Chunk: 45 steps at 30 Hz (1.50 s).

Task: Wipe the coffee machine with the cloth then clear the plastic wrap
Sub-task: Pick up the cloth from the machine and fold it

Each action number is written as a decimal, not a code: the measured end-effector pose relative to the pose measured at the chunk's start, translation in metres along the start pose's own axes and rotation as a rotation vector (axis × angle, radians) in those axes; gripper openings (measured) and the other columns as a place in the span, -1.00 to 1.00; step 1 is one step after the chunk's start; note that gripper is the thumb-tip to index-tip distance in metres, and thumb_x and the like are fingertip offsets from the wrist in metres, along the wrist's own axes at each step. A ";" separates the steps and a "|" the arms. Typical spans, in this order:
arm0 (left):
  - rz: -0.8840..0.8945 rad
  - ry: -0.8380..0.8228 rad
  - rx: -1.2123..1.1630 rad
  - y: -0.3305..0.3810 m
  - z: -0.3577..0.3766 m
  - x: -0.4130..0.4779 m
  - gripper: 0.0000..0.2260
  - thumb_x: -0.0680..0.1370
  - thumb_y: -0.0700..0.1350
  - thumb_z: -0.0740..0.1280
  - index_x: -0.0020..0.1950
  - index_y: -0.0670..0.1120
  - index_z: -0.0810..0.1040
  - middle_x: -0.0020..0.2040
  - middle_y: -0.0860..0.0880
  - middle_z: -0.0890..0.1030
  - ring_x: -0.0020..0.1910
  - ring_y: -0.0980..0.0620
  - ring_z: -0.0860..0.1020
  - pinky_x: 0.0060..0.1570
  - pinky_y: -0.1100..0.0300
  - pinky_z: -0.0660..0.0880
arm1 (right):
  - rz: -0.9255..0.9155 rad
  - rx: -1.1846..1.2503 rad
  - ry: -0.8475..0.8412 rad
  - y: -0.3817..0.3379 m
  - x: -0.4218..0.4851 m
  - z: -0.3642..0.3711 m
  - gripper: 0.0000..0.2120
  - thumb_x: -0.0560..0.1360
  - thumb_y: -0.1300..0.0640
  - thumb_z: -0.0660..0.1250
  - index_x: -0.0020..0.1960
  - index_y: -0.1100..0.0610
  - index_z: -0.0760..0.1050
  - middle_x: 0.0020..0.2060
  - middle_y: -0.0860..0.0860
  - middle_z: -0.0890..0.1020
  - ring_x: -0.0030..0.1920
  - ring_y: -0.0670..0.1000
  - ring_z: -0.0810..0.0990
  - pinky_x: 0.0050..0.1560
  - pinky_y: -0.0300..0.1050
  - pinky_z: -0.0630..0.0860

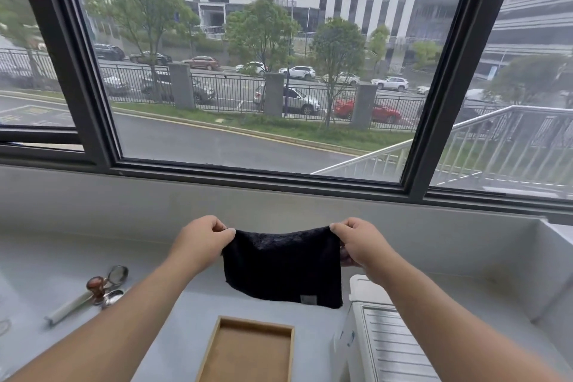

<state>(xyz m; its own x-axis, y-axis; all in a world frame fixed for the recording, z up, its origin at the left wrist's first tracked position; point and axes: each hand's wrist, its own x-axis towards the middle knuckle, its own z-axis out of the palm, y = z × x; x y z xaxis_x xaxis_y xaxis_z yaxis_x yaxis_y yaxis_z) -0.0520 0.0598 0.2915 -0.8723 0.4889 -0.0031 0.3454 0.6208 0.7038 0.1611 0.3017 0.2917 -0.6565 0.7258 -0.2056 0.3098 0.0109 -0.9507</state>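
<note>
Far left on the grey counter [46, 263] there's a little pile of coffee gear: a tamper [96, 285] with a reddish wooden knob, a round metal ring [117, 273] just behind it, and a pale stick-like tool [69, 307] lying beside them. Looks parked out of the way so the middle stays free.

Next over, the left hand [201, 242] pinches the top left corner of the black cloth [282, 267] between thumb and fingers. The cloth hangs up in the air over the counter, stretched flat, a small label at its lower edge. Below it sits a shallow wooden tray [223, 347], nothing in it that I can see.

The right hand [356, 242] pinches the opposite top corner the same way. My guess is it's being held taut like that to open it out or fold it before wiping.

Bottom right is the white machine [393, 347] with a ribbed top, presumably the coffee machine, untouched so far. No plastic wrap that I can make out.
</note>
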 end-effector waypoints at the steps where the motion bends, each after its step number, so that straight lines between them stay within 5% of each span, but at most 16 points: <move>1: -0.046 -0.023 -0.076 -0.001 0.000 0.003 -0.81 0.52 0.03 0.40 -0.17 -0.08 0.62 -0.25 0.02 0.71 -0.23 -0.03 0.68 -0.18 0.01 0.65 | 0.054 0.033 0.001 -0.001 0.000 0.005 -0.85 0.60 0.09 0.32 -0.04 0.18 0.50 -0.34 0.09 0.66 -0.41 0.11 0.66 -0.38 -0.08 0.62; 8: -0.176 -0.238 -0.430 0.008 0.011 0.017 -0.86 0.55 -0.14 0.36 -0.04 -0.23 0.58 -0.23 -0.17 0.63 -0.44 -0.07 0.59 -0.39 0.13 0.63 | 0.077 -0.006 0.022 -0.007 0.003 0.052 -0.82 0.62 0.05 0.29 -0.08 0.15 0.48 -0.51 -0.03 0.54 -0.53 0.00 0.52 -0.47 -0.18 0.51; 18: -0.122 -0.447 -0.602 0.019 0.016 0.016 -0.76 0.64 -0.07 0.40 0.10 -0.25 0.55 -0.02 -0.34 0.73 -0.23 -0.18 0.68 -0.16 -0.03 0.74 | -0.066 -0.130 -0.009 -0.025 -0.003 0.113 -0.70 0.58 -0.13 0.41 0.04 0.13 0.55 -0.06 0.16 0.74 -0.14 0.12 0.71 -0.09 0.11 0.68; 24: -0.138 -0.509 -0.718 0.016 0.012 0.014 -0.79 0.66 -0.05 0.38 0.10 -0.20 0.55 -0.17 -0.11 0.77 -0.18 -0.07 0.77 -0.22 0.13 0.70 | -0.119 -0.133 -0.077 -0.032 -0.007 0.136 -0.77 0.60 -0.08 0.41 0.04 0.08 0.53 -0.16 0.00 0.65 -0.21 -0.01 0.61 -0.24 -0.11 0.51; 30: -0.148 -0.575 -0.795 0.010 0.004 0.014 -0.81 0.71 -0.13 0.26 0.22 -0.23 0.57 -0.05 -0.13 0.79 -0.07 -0.08 0.78 0.01 0.06 0.70 | -0.127 -0.236 -0.200 -0.040 -0.014 0.143 -0.68 0.32 0.13 0.36 0.07 -0.01 0.47 -0.08 0.01 0.63 -0.19 -0.03 0.63 -0.25 -0.20 0.56; 33: -0.123 -0.669 -0.837 0.007 -0.001 0.013 -0.83 0.66 -0.27 0.29 0.22 -0.19 0.60 0.02 -0.16 0.78 0.00 -0.06 0.77 0.00 0.13 0.69 | -0.173 -0.426 -0.097 -0.044 -0.017 0.143 -0.72 0.35 0.18 0.31 -0.01 -0.10 0.44 -0.07 -0.05 0.61 -0.18 -0.04 0.62 -0.37 -0.29 0.49; 36: -0.013 -0.647 -0.725 0.003 -0.003 0.013 -0.78 0.60 -0.32 0.31 0.16 -0.09 0.62 0.02 -0.09 0.77 -0.06 0.02 0.76 0.00 0.13 0.64 | -0.207 -0.439 0.020 -0.049 -0.017 0.145 -0.75 0.41 0.28 0.29 -0.05 -0.04 0.49 -0.14 -0.03 0.64 -0.21 0.00 0.61 -0.31 -0.19 0.50; 38: 0.118 -0.473 -0.483 -0.001 -0.004 0.016 -0.82 0.51 -0.19 0.43 0.08 0.00 0.58 0.01 -0.02 0.69 -0.11 0.07 0.68 -0.04 0.14 0.57 | -0.233 -0.411 0.031 -0.054 -0.020 0.145 -0.75 0.41 0.32 0.29 -0.08 -0.02 0.54 -0.18 0.00 0.65 -0.22 0.02 0.61 -0.25 -0.15 0.54; 42: 0.310 -0.387 -0.157 -0.008 -0.011 0.019 -0.41 0.35 0.12 0.55 0.33 0.16 0.43 0.28 0.16 0.45 0.27 0.08 0.49 0.03 0.22 0.51 | -0.276 -0.392 -0.039 -0.066 -0.028 0.140 -0.72 0.39 0.31 0.26 -0.10 -0.01 0.62 -0.22 -0.03 0.69 -0.27 -0.05 0.63 -0.27 -0.18 0.56; 45: 0.318 -0.494 -0.264 -0.007 -0.008 0.020 -0.69 0.47 0.05 0.51 0.18 0.10 0.59 0.16 0.10 0.69 0.14 0.06 0.65 0.17 0.02 0.61 | -0.316 -0.361 -0.051 -0.067 -0.030 0.137 -0.71 0.40 0.32 0.22 -0.06 0.01 0.61 -0.23 -0.04 0.69 -0.30 -0.05 0.60 -0.27 -0.15 0.55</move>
<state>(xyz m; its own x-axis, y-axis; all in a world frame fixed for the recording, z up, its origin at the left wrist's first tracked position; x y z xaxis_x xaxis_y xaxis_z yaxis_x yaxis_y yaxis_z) -0.0744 0.0606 0.2925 -0.4570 0.8882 -0.0478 0.4091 0.2576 0.8754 0.0656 0.1847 0.3293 -0.7871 0.6139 0.0603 0.3032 0.4702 -0.8289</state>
